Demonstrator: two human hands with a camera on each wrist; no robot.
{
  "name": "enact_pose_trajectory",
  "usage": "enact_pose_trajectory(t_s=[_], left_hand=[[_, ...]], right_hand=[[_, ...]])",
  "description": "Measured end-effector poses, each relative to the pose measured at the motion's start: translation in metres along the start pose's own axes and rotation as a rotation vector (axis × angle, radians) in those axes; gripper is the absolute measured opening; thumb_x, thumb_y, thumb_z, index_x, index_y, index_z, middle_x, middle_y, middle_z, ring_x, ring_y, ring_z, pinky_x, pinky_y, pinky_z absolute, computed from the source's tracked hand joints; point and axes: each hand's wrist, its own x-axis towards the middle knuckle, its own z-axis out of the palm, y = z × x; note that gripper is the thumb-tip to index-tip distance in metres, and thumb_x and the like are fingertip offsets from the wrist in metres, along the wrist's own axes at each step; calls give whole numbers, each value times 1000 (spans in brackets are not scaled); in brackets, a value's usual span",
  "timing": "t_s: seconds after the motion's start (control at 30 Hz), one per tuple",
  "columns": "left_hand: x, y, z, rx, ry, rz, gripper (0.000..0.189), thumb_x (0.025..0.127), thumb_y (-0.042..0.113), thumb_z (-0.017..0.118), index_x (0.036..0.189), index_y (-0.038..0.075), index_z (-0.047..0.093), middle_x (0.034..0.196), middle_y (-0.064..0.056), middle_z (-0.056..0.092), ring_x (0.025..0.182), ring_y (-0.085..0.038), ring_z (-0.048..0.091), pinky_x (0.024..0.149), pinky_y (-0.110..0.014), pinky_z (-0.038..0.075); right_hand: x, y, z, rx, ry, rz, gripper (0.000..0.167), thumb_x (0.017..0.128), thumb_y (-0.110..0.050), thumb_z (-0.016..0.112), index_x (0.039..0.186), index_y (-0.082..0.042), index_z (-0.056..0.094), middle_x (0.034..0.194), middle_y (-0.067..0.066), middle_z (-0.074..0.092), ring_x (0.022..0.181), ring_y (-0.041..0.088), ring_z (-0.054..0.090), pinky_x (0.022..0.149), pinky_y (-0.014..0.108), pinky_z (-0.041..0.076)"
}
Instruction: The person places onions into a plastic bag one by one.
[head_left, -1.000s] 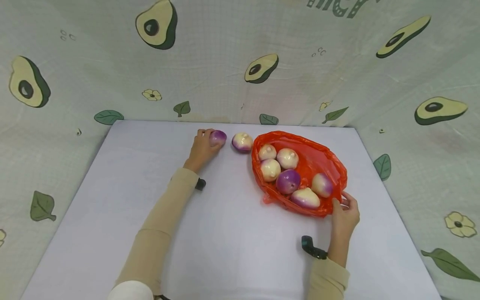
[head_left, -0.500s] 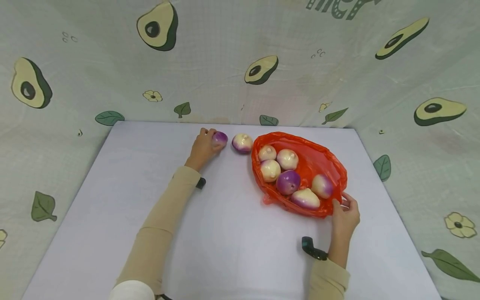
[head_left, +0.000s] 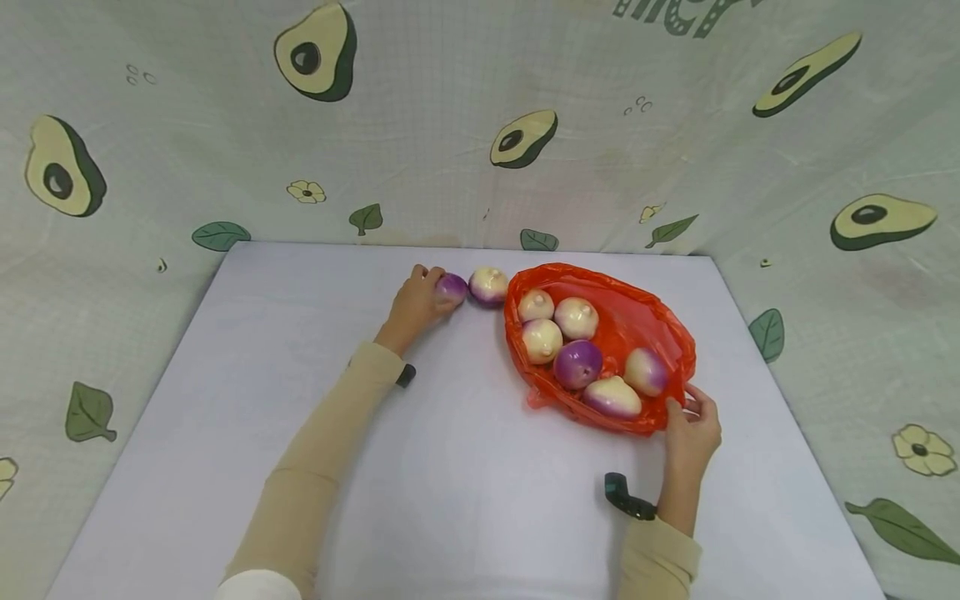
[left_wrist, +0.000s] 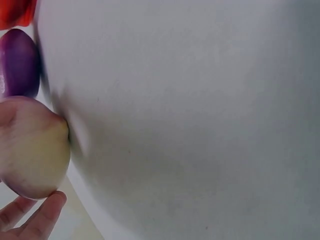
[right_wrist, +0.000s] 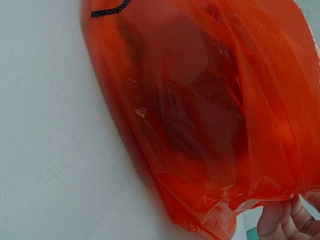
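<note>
In the head view my left hand (head_left: 412,307) grips a purple-and-white turnip (head_left: 452,288) low at the back of the table. Just right of it lies a second turnip (head_left: 488,286), between the held one and a red plastic bag (head_left: 637,312). The bag lies with its mouth spread wide, and several turnips show inside, one of them purple side up (head_left: 577,364). My right hand (head_left: 692,429) pinches the bag's rim at its front right corner. In the left wrist view the held turnip (left_wrist: 37,150) shows its pale, pointed end, fingertips (left_wrist: 50,212) under it.
The white table (head_left: 465,467) ends at the back and sides against a curtain (head_left: 427,125) printed with avocados and leaves. A dark wrist camera (head_left: 628,498) juts from the right forearm over the table, left of that arm.
The left hand has moved a little right and toward the front with its turnip, closing the gap to the second turnip. The right hand and bag have stayed put.
</note>
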Motion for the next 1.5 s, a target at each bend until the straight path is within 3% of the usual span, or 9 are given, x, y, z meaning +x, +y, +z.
enact_pose_trajectory(t_s=[0.23,0.57,0.73,1.17,1.5], left_hand=[[-9,2,4,-5,39,37,56,79,36,72,122,7,51,114,-21,47,89,-39,58,80,-49,51],[-22,9,3,-20,14,39,56,79,32,72,124,6,51,114,-21,47,94,-37,58,85,-47,50],[-27,8,4,-45,38,53,55,79,31,73,122,5,51,113,-21,47,93,-36,59,85,-47,50],[-36,12,2,-121,21,16,54,79,29,73,122,7,48,115,-21,45,98,-38,58,89,-48,49],[-42,19,-2,-207,82,35,56,78,33,74,123,12,47,117,-18,43,100,-35,57,90,-48,49]], right_hand=[[0,0,0,3,0,10,41,93,-27,49,134,-18,48,97,-10,43,86,6,41,62,4,41],[1,0,0,7,-7,10,41,94,-27,49,134,-18,48,97,-10,43,86,6,41,62,4,41],[0,0,0,-4,-10,19,41,94,-28,48,134,-19,47,99,-10,43,87,6,41,63,4,41],[1,-1,1,-3,-1,20,41,94,-27,49,134,-19,48,99,-9,43,87,6,41,63,4,41],[0,-1,3,-21,3,28,41,94,-29,48,134,-20,47,103,-7,45,89,6,41,67,6,41]])
